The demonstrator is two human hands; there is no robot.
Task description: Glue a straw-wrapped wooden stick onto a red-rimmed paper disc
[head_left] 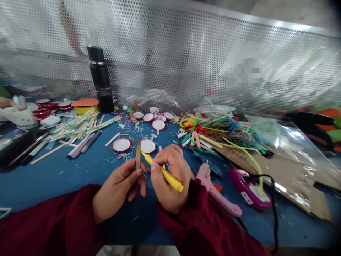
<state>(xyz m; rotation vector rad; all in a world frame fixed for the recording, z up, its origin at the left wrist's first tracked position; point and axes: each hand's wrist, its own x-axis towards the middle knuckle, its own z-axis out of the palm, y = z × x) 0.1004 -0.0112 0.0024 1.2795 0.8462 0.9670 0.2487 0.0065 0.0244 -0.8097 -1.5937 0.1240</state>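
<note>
My left hand [121,188] pinches a craft stick [138,153] upright between thumb and fingers. The stick is brown and grey at its upper end, with a yellow band below. In my right hand [172,177] is a yellow marker [172,179], held like a pen, its tip at or very near the yellow band. Part of a second yellow piece, perhaps the marker's cap, shows behind the right fingers. Just beyond the hands lie round white discs with red rims [121,145], and small coloured rubber bands [121,157] are scattered beside them.
A black bottle [100,80] stands at the back before a perforated metal screen [170,53]. Craft sticks [77,128] and markers [84,145] lie left. To the right are a pink glue gun [220,195], pliers [206,161], a purple power strip [249,188] and tangled cords [231,129].
</note>
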